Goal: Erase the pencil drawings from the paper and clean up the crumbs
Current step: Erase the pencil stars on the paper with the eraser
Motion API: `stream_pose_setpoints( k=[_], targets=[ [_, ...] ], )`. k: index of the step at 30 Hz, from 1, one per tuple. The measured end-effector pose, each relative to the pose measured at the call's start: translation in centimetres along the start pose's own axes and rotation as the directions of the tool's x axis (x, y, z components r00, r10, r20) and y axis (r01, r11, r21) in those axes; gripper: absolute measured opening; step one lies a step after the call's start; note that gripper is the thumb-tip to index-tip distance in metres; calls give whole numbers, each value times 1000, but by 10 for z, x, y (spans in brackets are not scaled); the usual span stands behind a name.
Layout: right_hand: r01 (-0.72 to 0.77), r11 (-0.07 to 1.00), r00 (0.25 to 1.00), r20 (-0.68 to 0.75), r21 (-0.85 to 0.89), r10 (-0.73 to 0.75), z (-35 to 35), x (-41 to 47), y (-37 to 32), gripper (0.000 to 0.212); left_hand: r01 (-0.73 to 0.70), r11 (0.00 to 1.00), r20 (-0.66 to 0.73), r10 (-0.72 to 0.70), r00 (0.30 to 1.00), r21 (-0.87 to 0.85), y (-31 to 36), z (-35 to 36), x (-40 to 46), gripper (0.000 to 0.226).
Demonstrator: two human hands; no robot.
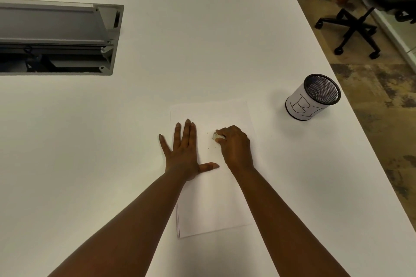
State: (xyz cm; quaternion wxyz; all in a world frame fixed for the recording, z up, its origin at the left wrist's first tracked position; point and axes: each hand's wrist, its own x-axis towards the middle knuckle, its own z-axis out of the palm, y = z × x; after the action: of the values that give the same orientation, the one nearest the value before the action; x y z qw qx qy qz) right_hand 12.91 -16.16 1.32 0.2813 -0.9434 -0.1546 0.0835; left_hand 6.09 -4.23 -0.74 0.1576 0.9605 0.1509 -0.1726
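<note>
A white sheet of paper [211,204] lies on the white table in front of me. My left hand [183,153] lies flat with fingers spread on the paper's left edge, pressing it down. My right hand [234,144] pinches a small white eraser [215,136] against the paper near its middle. A few tiny dark crumbs [209,148] dot the sheet around the eraser. No pencil marks are plainly visible on the paper.
A small mesh cup [313,98] wrapped in paper with handwritten letters stands to the right near the table's edge. An open grey cable hatch [60,38] is set in the table at the far left. A black office chair [360,24] stands on the floor beyond.
</note>
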Motion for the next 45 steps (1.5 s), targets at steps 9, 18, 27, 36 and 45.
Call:
stream_pose_setpoints(
  k=[9,18,27,36,45],
  targets=[
    [138,989,981,-146,43,-130,4,-8,7,12,1,1000,11,-1,1000,13,0,1,2,124],
    [72,994,997,-35,79,-70,8,17,-10,13,-7,999,6,7,1000,31,-1,2,3,126],
    [86,985,979,168,150,-111,1,-17,-6,16,-1,999,18,0,1000,50,1,-1,2,129],
    [74,994,996,45,75,-77,10,-2,-11,13,3,1000,13,-3,1000,25,2,-3,1,122],
    [-210,836,946,-110,506,304,1,8,-1,19,-6,1000,13,6,1000,-6,0,1,3,122]
  ],
)
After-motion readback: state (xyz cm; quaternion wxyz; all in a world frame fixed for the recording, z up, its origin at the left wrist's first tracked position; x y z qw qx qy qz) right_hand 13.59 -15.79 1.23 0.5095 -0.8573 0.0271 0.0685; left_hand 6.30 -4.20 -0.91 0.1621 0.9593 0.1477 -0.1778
